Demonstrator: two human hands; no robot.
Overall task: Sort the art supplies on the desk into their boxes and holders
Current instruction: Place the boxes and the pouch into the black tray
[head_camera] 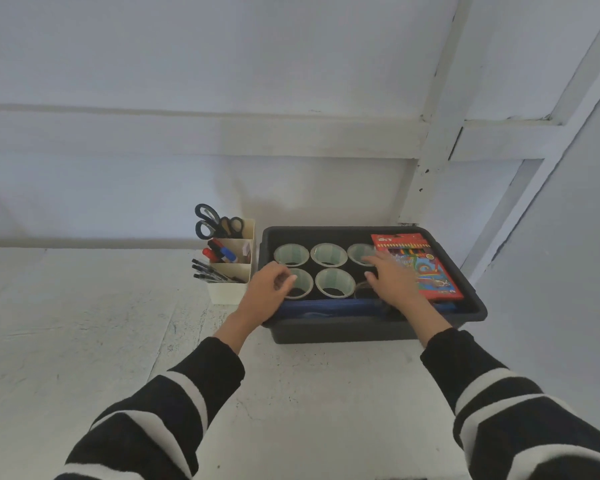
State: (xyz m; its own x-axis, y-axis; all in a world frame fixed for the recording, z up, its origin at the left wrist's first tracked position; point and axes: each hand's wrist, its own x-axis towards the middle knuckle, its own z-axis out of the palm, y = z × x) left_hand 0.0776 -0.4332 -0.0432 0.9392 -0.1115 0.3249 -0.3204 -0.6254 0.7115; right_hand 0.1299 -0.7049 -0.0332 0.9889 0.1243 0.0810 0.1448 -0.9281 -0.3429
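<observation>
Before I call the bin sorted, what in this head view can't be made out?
- Sixth tape roll, head view: mostly hidden by the right hand.
- Left hand fingertips curl over a tape roll; grip unclear.
- Blue item along the bin front wall: type unclear.
- Pencil box print: too small.

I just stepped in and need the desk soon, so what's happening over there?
A person in black-and-white striped sleeves is tidying art supplies. Both hands are in a dark grey plastic bin holding pale rolls of tape stood in rows: the left hand is at the near-left roll, the right hand is spread between the rolls and a red box of coloured pencils. Beside the bin, a cream desk organiser already holds black-handled scissors, markers and pens.
</observation>
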